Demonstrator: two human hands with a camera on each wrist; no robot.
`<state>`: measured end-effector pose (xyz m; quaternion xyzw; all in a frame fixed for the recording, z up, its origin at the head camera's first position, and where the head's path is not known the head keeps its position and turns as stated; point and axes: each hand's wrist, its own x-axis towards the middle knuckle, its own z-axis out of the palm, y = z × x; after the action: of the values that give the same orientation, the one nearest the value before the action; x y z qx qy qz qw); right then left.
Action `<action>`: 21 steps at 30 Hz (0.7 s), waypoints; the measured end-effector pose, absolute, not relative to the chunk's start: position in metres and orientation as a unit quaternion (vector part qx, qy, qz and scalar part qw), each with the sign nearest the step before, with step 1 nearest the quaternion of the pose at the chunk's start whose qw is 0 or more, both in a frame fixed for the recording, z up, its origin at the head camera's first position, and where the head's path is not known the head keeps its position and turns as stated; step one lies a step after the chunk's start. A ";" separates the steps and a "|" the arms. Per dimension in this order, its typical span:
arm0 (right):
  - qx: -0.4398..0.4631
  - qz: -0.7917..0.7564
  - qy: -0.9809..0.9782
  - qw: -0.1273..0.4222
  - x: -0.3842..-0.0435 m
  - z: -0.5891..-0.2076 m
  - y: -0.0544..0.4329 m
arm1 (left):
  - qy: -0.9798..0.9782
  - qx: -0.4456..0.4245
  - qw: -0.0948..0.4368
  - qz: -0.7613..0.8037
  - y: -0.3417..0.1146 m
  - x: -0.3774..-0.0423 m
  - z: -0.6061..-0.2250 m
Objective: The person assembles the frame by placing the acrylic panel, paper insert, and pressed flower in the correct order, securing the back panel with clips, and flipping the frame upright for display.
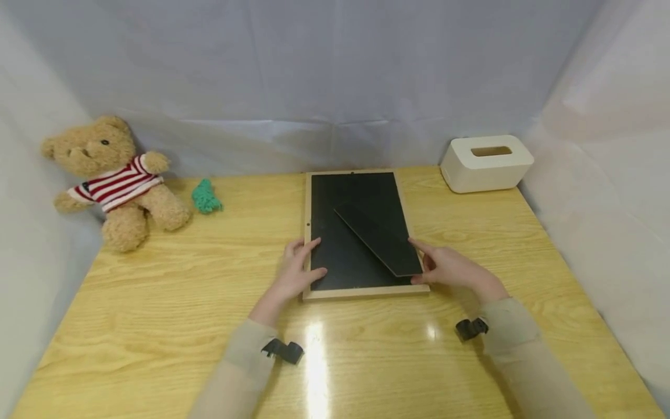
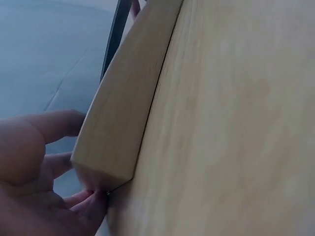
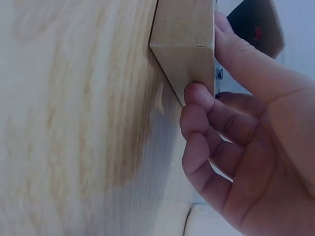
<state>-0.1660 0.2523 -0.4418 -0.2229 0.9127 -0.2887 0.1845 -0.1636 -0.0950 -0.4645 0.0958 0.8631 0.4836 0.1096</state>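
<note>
Betw. the green lump (image 1: 206,196) and the frame (image 1: 361,293) is wide room over the tabletop (image 1: 377,361); betw. frame and box (image 1: 487,177) the gap is narrower. Tilted panel (image 1: 382,238) obstructs frame's R part, cloth (image 1: 335,87) the far side; L grip (image 1: 291,274) & R grip (image 1: 455,270) occupy frame's sides.

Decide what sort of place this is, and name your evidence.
Probably an improvised recording booth: pale sheeting closes off the back and both sides of a wood-grained table, and small black devices, perhaps cameras, sit at both sleeve cuffs.
</note>
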 end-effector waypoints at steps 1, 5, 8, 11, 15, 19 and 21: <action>-0.221 -0.288 0.913 0.185 -0.166 -0.441 0.252 | 0.868 0.101 0.111 0.474 -0.096 -0.165 -0.463; -0.220 -0.286 0.914 0.184 -0.168 -0.440 0.251 | 0.887 0.120 0.125 0.427 -0.098 -0.170 -0.457; -0.224 -0.286 0.912 0.188 -0.170 -0.440 0.250 | 0.907 0.139 0.125 0.378 -0.099 -0.172 -0.454; -0.227 -0.280 0.912 0.194 -0.172 -0.439 0.250 | 0.920 0.152 0.118 0.342 -0.098 -0.174 -0.451; -0.234 -0.263 0.915 0.198 -0.175 -0.436 0.248 | 0.926 0.153 0.114 0.325 -0.096 -0.173 -0.450; -0.239 -0.263 0.914 0.197 -0.176 -0.436 0.247 | 0.927 0.149 0.117 0.324 -0.095 -0.172 -0.448; -0.236 -0.270 0.913 0.193 -0.175 -0.437 0.247 | 0.927 0.149 0.119 0.322 -0.094 -0.171 -0.447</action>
<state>-0.1748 0.2474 -0.4372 -0.2362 0.9133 -0.2697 0.1933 -0.1713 -0.0942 -0.4470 0.1486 0.9275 0.3218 0.1190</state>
